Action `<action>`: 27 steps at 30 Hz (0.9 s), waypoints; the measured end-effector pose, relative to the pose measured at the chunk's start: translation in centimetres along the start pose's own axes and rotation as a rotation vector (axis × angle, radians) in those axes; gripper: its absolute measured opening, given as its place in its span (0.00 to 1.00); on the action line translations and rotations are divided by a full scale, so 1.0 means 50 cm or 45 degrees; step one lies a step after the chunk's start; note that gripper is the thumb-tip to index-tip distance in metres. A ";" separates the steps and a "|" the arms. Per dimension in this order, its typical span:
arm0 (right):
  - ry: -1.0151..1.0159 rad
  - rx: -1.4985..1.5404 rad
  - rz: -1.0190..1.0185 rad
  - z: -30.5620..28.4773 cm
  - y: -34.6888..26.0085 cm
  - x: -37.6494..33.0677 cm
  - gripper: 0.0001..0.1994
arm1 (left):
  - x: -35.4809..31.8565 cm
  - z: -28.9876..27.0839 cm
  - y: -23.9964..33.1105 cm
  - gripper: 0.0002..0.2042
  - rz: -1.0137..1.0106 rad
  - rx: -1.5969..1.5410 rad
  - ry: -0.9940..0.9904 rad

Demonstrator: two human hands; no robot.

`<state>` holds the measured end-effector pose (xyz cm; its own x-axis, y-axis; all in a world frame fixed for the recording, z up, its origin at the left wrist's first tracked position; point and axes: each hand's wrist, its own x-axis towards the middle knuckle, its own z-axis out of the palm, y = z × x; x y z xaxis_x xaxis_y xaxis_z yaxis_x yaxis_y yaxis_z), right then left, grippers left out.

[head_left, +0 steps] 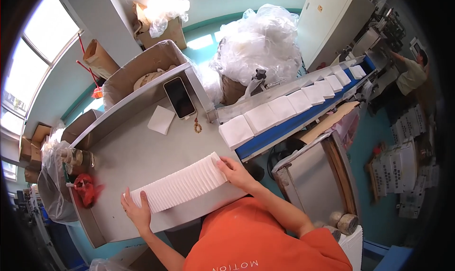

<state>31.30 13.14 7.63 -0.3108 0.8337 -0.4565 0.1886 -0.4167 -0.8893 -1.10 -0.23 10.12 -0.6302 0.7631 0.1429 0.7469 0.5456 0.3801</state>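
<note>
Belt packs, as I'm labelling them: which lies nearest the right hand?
The lower-left pack on the belt; the others lie farther from the right hand.

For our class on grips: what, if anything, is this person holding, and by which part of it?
A row of white pieces, held by its ends: left hand on the left, right hand on the right.
</note>
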 end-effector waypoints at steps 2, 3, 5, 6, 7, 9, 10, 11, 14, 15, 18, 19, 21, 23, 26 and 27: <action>-0.014 -0.134 0.034 -0.012 -0.005 0.004 0.31 | -0.001 0.000 0.005 0.30 -0.028 0.018 0.007; -0.028 -0.140 0.037 -0.015 0.011 0.012 0.31 | 0.000 0.002 0.009 0.30 -0.023 0.028 0.004; 0.107 -0.082 -0.120 -0.015 0.052 0.034 0.32 | 0.000 0.003 0.007 0.30 -0.024 0.046 0.006; 0.090 -0.120 -0.064 -0.017 0.042 0.030 0.34 | 0.000 0.004 0.006 0.30 -0.015 0.058 0.003; 0.080 -0.121 -0.059 -0.016 0.045 0.034 0.34 | 0.000 0.002 0.007 0.30 -0.023 0.065 0.002; 0.186 -0.409 -0.121 -0.013 0.061 0.040 0.36 | -0.001 -0.003 0.012 0.30 -0.039 0.065 -0.008; 0.182 -0.405 -0.111 -0.017 0.072 0.042 0.36 | 0.000 -0.002 0.014 0.30 -0.042 0.073 -0.015; 0.164 -0.405 -0.124 -0.023 0.083 0.047 0.37 | 0.002 0.002 0.014 0.30 -0.025 0.061 -0.004; 0.066 -0.222 0.026 -0.021 0.009 0.028 0.39 | -0.001 0.002 0.007 0.30 -0.022 0.052 0.010; 0.087 -0.174 0.026 -0.023 -0.001 0.026 0.40 | 0.001 0.004 0.011 0.29 -0.011 0.034 0.022; 0.115 -0.150 0.023 -0.024 0.007 0.021 0.40 | 0.003 0.003 0.016 0.29 -0.003 0.053 0.021; 0.076 -0.216 -0.075 -0.026 0.028 0.027 0.40 | 0.003 0.003 0.017 0.29 0.001 0.052 0.017; 0.036 -0.281 -0.172 -0.026 0.038 0.029 0.40 | 0.005 0.003 0.016 0.29 0.008 0.052 0.013; -0.105 -0.191 -0.080 -0.023 0.023 0.025 0.35 | 0.003 0.003 0.015 0.29 -0.011 0.058 0.013; 0.331 -0.318 -0.352 -0.018 0.101 0.052 0.27 | 0.005 0.004 0.018 0.29 -0.008 0.068 0.005; 0.325 -0.317 -0.350 -0.017 0.098 0.051 0.27 | 0.002 0.004 0.014 0.29 -0.008 0.075 0.006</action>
<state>32.24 13.54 2.16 -0.1468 0.9770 -0.1547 0.3594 -0.0931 -0.9285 -0.59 0.32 10.23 -0.6361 0.7578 0.1452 0.7538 0.5701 0.3267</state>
